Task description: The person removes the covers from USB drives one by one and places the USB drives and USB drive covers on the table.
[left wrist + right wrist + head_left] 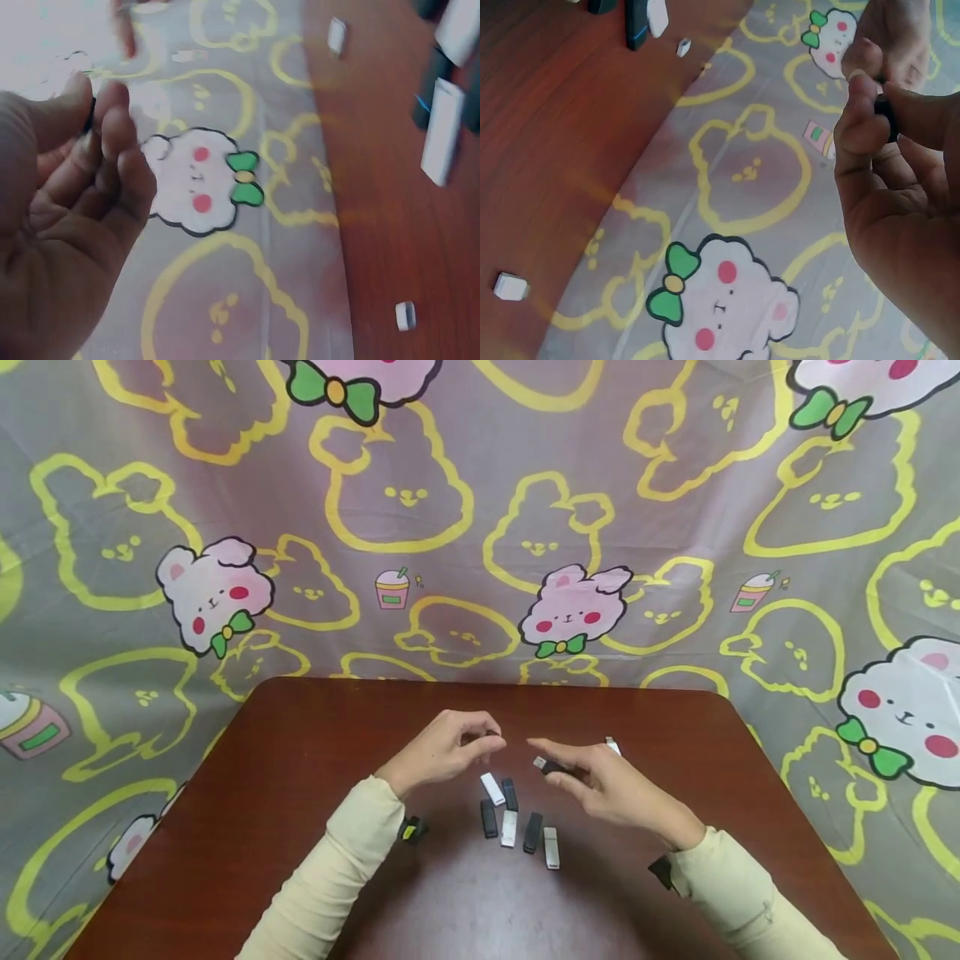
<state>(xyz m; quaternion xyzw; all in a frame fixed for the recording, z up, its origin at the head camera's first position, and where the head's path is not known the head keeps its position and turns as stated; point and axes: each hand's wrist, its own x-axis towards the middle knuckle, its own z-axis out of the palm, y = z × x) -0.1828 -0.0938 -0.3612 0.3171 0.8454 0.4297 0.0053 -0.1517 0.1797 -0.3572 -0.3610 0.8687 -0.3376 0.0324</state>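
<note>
My left hand (446, 750) hovers over the far middle of the table, pinching a small black piece, probably a cap (91, 117), between thumb and fingers. Most of that piece is hidden by the fingertips. Facing it, my right hand (611, 783) grips a black USB flash drive (553, 767) whose bare metal plug points left. A gap separates the two hands. Below them on the table lie several flash drives, among them a white one (492, 789), a black one (489, 819) and a silver one (552, 848).
Beyond my right hand, a white flash drive (613, 746) lies with its metal plug showing. A small white cap (406, 316) rests near the far edge of the brown table (315, 718). A patterned cloth (465, 568) hangs behind the table.
</note>
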